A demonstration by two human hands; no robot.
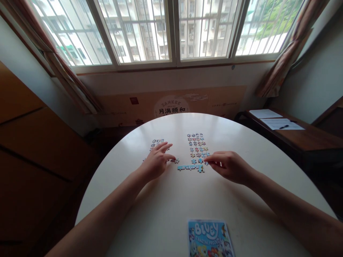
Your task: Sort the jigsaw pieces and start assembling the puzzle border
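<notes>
My left hand (pixel 157 161) is over the left part of the table, its fingers spread and one fingertip touching a loose puzzle piece (pixel 177 161). Part of a block of puzzle pieces (pixel 158 141) is hidden behind that hand. On the right, my right hand (pixel 226 164) is closed in a pinch, its fingertips at a small puzzle piece (pixel 206 162) at the near corner of the right-hand rows of pieces (pixel 197 144). Between the hands lies a joined strip of puzzle pieces (pixel 190 167), mostly light blue, with its right end deeper than the rest.
A blue "Bluey" picture sheet (pixel 210 237) lies at the near edge of the round white table (pixel 160 221). Beyond the table are a printed cardboard panel (pixel 225 101) and barred windows. Papers (pixel 281 124) and a pen rest on a wooden side desk (pixel 300 137) at the right.
</notes>
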